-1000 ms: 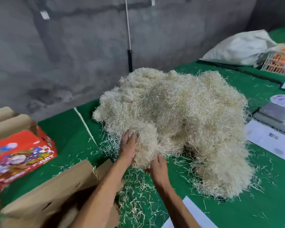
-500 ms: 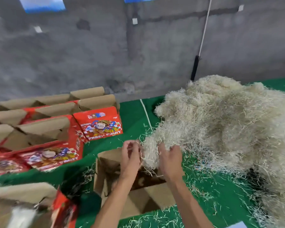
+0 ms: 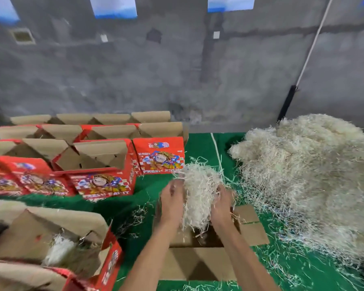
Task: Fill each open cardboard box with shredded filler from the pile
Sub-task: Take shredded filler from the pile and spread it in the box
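A: Where do we stand on the fill step?

B: We hold one clump of filler [image 3: 198, 194] between both hands, left hand [image 3: 171, 203] and right hand [image 3: 222, 206], fingers curled round its sides. It hangs directly above the open box [image 3: 206, 257] on the counter [image 3: 204, 148], with the pile [image 3: 307, 175] well to the right.

A: Procedure?

B: We lower the clump into the opening before we release, then press it level so strands do not spill over the flaps.

A: Count?

B: One pile, one clump in hand, one box beneath it, one near box [image 3: 51, 246] at lower left with filler already showing. The red boxes [image 3: 97, 160] behind stand in rows; the blurred frame permits no exact count
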`<state>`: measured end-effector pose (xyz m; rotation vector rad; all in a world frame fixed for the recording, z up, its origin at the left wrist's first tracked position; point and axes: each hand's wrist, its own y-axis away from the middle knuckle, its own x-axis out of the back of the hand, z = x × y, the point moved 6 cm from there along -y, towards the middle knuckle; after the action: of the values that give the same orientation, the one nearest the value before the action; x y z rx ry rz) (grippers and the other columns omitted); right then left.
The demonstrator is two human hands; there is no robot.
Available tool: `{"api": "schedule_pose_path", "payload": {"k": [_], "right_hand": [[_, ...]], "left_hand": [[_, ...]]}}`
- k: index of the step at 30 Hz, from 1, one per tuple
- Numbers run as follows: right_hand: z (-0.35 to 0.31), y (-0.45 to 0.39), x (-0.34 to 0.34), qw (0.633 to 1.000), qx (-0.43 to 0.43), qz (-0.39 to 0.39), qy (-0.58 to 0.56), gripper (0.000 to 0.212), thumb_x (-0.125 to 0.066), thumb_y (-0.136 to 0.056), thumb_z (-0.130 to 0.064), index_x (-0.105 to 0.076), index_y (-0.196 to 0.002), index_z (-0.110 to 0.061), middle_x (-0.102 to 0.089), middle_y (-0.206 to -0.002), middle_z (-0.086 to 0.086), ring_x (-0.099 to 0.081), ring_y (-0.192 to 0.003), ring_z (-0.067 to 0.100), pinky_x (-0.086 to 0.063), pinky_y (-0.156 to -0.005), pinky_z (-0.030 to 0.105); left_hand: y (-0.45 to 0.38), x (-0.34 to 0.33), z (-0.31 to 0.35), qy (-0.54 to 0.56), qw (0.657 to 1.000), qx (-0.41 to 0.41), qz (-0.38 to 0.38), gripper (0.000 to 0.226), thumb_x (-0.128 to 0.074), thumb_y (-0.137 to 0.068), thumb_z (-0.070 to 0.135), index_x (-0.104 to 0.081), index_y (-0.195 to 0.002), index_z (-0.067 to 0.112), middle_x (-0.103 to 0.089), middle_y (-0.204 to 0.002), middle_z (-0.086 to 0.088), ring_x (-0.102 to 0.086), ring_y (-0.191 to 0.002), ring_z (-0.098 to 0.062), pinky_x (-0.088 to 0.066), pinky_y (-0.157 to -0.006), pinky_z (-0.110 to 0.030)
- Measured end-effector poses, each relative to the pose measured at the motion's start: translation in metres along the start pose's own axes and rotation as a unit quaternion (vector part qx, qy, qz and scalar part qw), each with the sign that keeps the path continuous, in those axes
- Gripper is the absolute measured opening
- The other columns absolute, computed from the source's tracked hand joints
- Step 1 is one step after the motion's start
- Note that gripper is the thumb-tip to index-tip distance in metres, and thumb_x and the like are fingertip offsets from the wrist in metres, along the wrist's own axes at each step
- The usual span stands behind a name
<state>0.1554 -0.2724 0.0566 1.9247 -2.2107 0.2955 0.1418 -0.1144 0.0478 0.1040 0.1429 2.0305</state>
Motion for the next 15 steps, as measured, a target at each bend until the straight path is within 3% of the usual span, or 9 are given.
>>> {"api": "schedule_pose_path", "payload": {"k": [2, 3, 5, 7, 8, 9, 11, 14, 15], "right_hand": [[-0.001, 0.001, -0.007, 0.996, -0.036, -0.046, -0.061, 0.023, -0.047, -0.1, -0.018, -0.065, -0.102, -0.003, -0.064, -0.083, 0.019, -0.066, -0.079, 0.031, -0.054, -0.074, 0.038], [0.0, -0.003, 0.001, 0.993, -0.06, -0.056, -0.082, 0.019, -0.048, -0.098, -0.009, -0.065, -0.095, -0.002, -0.063, -0.078, 0.015, -0.063, -0.07, 0.027, -0.052, -0.066, 0.035], [0.009, -0.017, 0.026, 0.988, -0.096, -0.013, -0.12, 0.026, -0.04, -0.098, 0.01, -0.059, -0.096, -0.006, -0.062, -0.072, 0.008, -0.057, -0.046, 0.012, -0.044, -0.042, 0.023], [0.016, -0.021, 0.038, 0.981, -0.104, 0.034, -0.158, 0.037, -0.035, -0.097, 0.015, -0.053, -0.097, -0.017, -0.063, -0.074, 0.004, -0.049, -0.034, 0.0, -0.036, -0.032, 0.015], [0.007, -0.016, 0.03, 0.982, -0.083, 0.013, -0.167, 0.037, -0.037, -0.099, 0.01, -0.056, -0.089, -0.019, -0.065, -0.07, 0.002, -0.053, -0.039, 0.004, -0.039, -0.034, 0.015], [0.006, -0.012, 0.014, 0.979, -0.083, -0.006, -0.186, 0.035, -0.039, -0.102, 0.002, -0.057, -0.079, -0.018, -0.066, -0.064, -0.001, -0.058, -0.048, 0.012, -0.044, -0.039, 0.017], [0.012, -0.01, -0.002, 0.984, -0.066, -0.008, -0.166, 0.035, -0.035, -0.105, -0.012, -0.059, -0.08, -0.009, -0.067, -0.061, -0.001, -0.062, -0.061, 0.02, -0.05, -0.047, 0.023], [0.034, -0.026, 0.037, 0.986, -0.12, 0.039, -0.112, 0.018, -0.044, -0.103, -0.007, -0.054, -0.117, -0.006, -0.067, -0.078, 0.009, -0.061, -0.067, 0.023, -0.052, -0.052, 0.032], [0.046, -0.029, 0.052, 0.983, -0.141, 0.065, -0.094, 0.027, -0.047, -0.101, -0.005, -0.047, -0.127, -0.012, -0.063, -0.081, 0.01, -0.057, -0.062, 0.02, -0.047, -0.05, 0.031]], "left_hand": [[0.007, -0.011, -0.011, 0.029, 0.999, 0.021, -0.028, 0.019, -0.052, -0.099, 0.039, -0.068, -0.096, 0.028, -0.069, -0.095, -0.015, -0.067, -0.079, -0.006, -0.057, -0.072, -0.028], [0.004, -0.01, -0.005, 0.002, 0.998, 0.032, -0.062, 0.019, -0.053, -0.097, 0.041, -0.066, -0.096, 0.027, -0.071, -0.087, -0.009, -0.066, -0.071, -0.006, -0.056, -0.066, -0.023], [-0.019, 0.008, 0.005, -0.032, 0.998, 0.026, -0.044, 0.037, -0.057, -0.09, 0.055, -0.065, -0.091, 0.019, -0.041, -0.063, 0.009, -0.037, -0.052, -0.004, -0.044, -0.055, -0.022], [-0.034, 0.022, 0.009, -0.013, 1.0, 0.004, 0.008, 0.056, -0.059, -0.086, 0.064, -0.064, -0.098, 0.009, -0.023, -0.089, 0.009, -0.02, -0.075, -0.001, -0.044, -0.061, -0.018], [-0.034, 0.016, 0.005, -0.039, 0.999, 0.001, 0.006, 0.056, -0.058, -0.085, 0.066, -0.066, -0.099, 0.012, -0.031, -0.066, 0.022, -0.025, -0.051, 0.001, -0.041, -0.057, -0.013], [-0.031, 0.005, -0.009, -0.018, 1.0, 0.005, -0.01, 0.051, -0.057, -0.085, 0.066, -0.068, -0.104, 0.02, -0.056, -0.062, 0.011, -0.052, -0.045, 0.002, -0.038, -0.05, -0.009], [-0.007, -0.011, -0.027, -0.002, 0.993, 0.114, -0.028, 0.039, -0.057, -0.094, 0.051, -0.065, -0.118, 0.021, -0.055, -0.072, 0.01, -0.052, -0.045, 0.004, -0.038, -0.045, -0.01], [-0.037, 0.019, -0.032, 0.065, 0.994, 0.08, 0.045, 0.041, -0.06, -0.09, 0.055, -0.058, -0.076, 0.016, -0.044, -0.059, 0.006, -0.041, -0.052, -0.013, -0.04, -0.055, -0.024], [-0.042, 0.029, -0.026, 0.078, 0.991, 0.087, 0.063, 0.046, -0.06, -0.09, 0.055, -0.047, -0.068, 0.018, -0.035, -0.054, 0.005, -0.033, -0.049, -0.014, -0.039, -0.058, -0.026]]}}
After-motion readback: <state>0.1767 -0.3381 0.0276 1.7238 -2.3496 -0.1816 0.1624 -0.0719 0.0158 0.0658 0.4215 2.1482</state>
